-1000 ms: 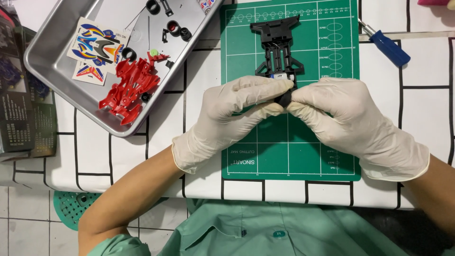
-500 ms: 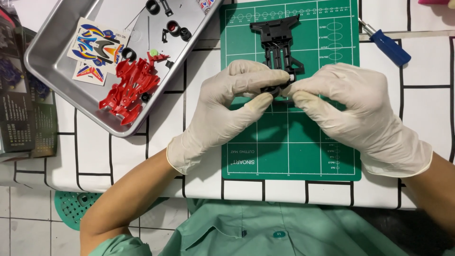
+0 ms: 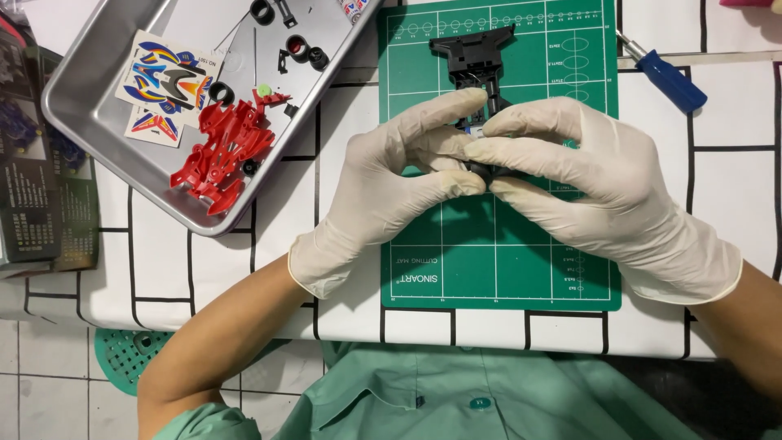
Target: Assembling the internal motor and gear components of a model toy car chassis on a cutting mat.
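Evidently this is a model car build caught midway, judging by how the parts lie.

Left hand grip: the left hand (image 3: 391,191), gloved, has its fingertips pinched narrow on the near end of the black chassis (image 3: 481,77).
Right hand grip: the right hand (image 3: 603,191), also gloved, meets it from the other side, fingers closed on the same end; what small part sits between the fingertips I cannot tell, as the gloves hide it.
Chassis: it lies over the green cutting mat (image 3: 521,244) on the tabletop, its far end bare, with no wheels on it that I can see.
Judged done: the chassis frame is out on the mat and some fitting at its near end seems to be in hand.
Judged left: the red body shell (image 3: 224,151) lies loose in the metal tray (image 3: 98,114), well apart from the chassis, so it is not yet mounted.
Also left: black tyres (image 3: 303,50) rest in the tray, and the sticker sheet (image 3: 167,77) beside the shell looks mostly unused.
Further out: a blue-handled screwdriver (image 3: 664,77) lies just beyond the mat's right edge, untouched.
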